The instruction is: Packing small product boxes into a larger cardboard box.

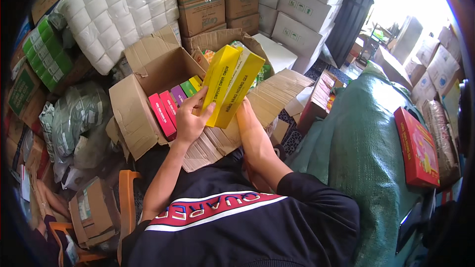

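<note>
My left hand (193,116) grips two yellow flat cartons (232,87) side by side, with its thumb across their near end. Behind the right-hand carton, my right hand (243,104) is mostly hidden and supports it from below. The pair is tilted over an open cardboard box (135,111). Inside that box, pink cartons (162,115), a purple carton (179,94), a green carton (188,88) and a yellow carton (195,81) stand in a row. Green and orange packets (209,55) show in a second open box behind the held cartons.
A large green woven sack (363,148) stands at the right, with a red flat box (417,148) on it. Stacked brown cartons (202,3), white cartons (300,33) and wrapped white rolls (122,15) rise behind. Another person's arm (53,200) shows at the lower left, near an orange chair (128,200).
</note>
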Tool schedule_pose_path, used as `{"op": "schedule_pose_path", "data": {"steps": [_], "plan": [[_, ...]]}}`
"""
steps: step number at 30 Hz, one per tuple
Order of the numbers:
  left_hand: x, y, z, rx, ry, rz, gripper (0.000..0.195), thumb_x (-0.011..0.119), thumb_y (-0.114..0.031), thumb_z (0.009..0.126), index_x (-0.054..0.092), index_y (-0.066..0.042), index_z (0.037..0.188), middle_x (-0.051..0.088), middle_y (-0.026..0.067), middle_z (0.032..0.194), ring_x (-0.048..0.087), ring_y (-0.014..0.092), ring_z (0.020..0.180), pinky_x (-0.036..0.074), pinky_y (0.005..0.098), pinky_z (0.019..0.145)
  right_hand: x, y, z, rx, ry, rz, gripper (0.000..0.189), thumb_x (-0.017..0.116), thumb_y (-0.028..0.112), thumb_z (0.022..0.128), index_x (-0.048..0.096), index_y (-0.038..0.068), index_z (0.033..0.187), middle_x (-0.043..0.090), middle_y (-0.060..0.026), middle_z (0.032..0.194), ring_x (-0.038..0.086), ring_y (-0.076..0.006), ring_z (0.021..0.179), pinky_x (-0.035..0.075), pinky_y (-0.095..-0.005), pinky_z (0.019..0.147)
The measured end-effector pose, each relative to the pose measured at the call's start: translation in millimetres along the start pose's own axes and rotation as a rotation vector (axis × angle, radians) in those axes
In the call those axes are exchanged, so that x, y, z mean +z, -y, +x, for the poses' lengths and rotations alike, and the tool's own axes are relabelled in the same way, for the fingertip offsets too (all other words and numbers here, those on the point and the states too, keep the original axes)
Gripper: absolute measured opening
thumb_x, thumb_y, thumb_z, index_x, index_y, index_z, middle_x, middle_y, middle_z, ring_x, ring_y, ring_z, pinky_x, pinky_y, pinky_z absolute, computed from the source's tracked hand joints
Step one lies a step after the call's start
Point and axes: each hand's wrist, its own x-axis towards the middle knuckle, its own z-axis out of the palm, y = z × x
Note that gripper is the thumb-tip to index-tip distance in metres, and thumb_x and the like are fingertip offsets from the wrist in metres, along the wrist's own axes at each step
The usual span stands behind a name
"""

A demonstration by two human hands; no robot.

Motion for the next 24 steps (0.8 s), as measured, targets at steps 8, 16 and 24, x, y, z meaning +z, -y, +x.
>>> {"op": "schedule_pose_path", "data": {"steps": [8, 16, 24], "plan": [[16, 11, 10, -0.141, 0.135, -0.389, 0.046, 0.067, -0.026, 0.091, 0.058, -0.003, 0.131, 0.064, 0.0125, 0.121, 0.061, 0.018, 0.109, 0.045, 0.0301, 0.096, 37, 69, 147, -0.191, -0.114, -0.037, 0.083, 0.051, 0.074, 0.082, 0.050, 0.012, 0.137, 0.055, -0.0120, 0.134, 0.054, -0.0307, 0.119, 0.043, -0.0504, 0.101], [-21, 105, 4, -0.459, -0.455, -0.201, 0.047, 0.059, -0.018, 0.090, 0.054, 0.001, 0.132, 0.057, 0.0149, 0.131, 0.052, 0.022, 0.122, 0.037, 0.0306, 0.103, 49, 18, 70, -0.213, -0.171, -0.060, 0.079, 0.052, 0.072, 0.084, 0.052, 0.011, 0.135, 0.059, -0.0126, 0.129, 0.058, -0.0297, 0.114, 0.047, -0.0481, 0.098], [-8, 84, -3, -0.244, -0.163, -0.293, 0.048, 0.056, -0.036, 0.096, 0.055, -0.001, 0.128, 0.058, 0.0106, 0.127, 0.050, 0.020, 0.121, 0.036, 0.0331, 0.104, 56, -3, 10, -0.256, -0.237, -0.086, 0.078, 0.052, 0.071, 0.084, 0.052, 0.011, 0.134, 0.061, -0.0129, 0.127, 0.061, -0.0290, 0.111, 0.049, -0.0465, 0.096]]}}
